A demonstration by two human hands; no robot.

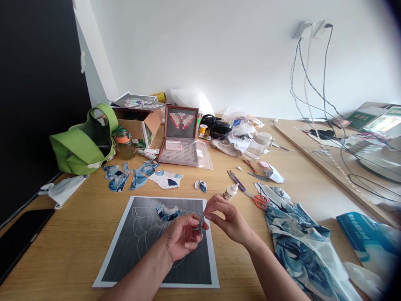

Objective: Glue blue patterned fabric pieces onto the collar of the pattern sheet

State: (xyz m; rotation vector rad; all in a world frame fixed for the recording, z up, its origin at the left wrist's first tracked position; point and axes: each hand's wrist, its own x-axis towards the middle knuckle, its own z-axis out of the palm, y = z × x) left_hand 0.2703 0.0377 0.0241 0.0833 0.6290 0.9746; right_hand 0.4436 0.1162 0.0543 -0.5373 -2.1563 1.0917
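Note:
My left hand [181, 238] is closed around a small grey-blue piece of fabric [201, 222] above the right part of a dark printed pattern sheet [125, 251]. My right hand [230, 219] pinches the upper edge of that same piece between thumb and fingertips. Behind my left hand, a curved blue-and-white fabric piece [168, 213] lies on the sheet's pale scalloped outline. A small white squeeze bottle [231, 191] lies tilted just beyond my right hand. My fingers partly cover the held piece.
Cut blue-and-white fabric pieces [117, 177] lie behind the sheet. To the right are orange-handled scissors [260, 201], purple thread snips [237, 180] and a crumpled patterned cloth [300, 246]. A framed collar [181, 121], green bag [79, 152] and glass jug [257, 146] stand farther back.

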